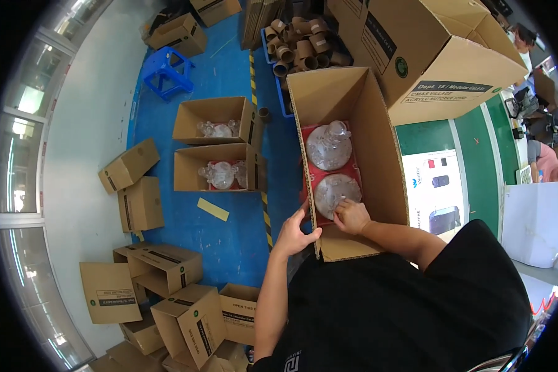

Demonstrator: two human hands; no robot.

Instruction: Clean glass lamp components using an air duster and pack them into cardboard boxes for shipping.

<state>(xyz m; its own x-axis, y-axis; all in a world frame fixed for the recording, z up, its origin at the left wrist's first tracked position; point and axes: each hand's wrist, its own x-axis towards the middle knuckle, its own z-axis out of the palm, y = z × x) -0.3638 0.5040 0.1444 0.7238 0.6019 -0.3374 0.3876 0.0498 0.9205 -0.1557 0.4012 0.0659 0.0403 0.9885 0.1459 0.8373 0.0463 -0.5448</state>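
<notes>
Inside open carton (378, 149), right hand (352, 216) apparently touching clear plastic-wrapped item (335, 192).

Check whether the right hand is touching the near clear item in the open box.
Touching. The head view shows the right hand resting its fingers on the near clear item inside the box, with no gap visible.

Bright window daylight, fisheye-bent edges

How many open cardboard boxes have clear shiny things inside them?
3. The big open cardboard box under the right hand and gripped by the left hand, plus two smaller open cardboard boxes on the blue floor, the farther one and the nearer one. Closed boxes may hide more.
</notes>
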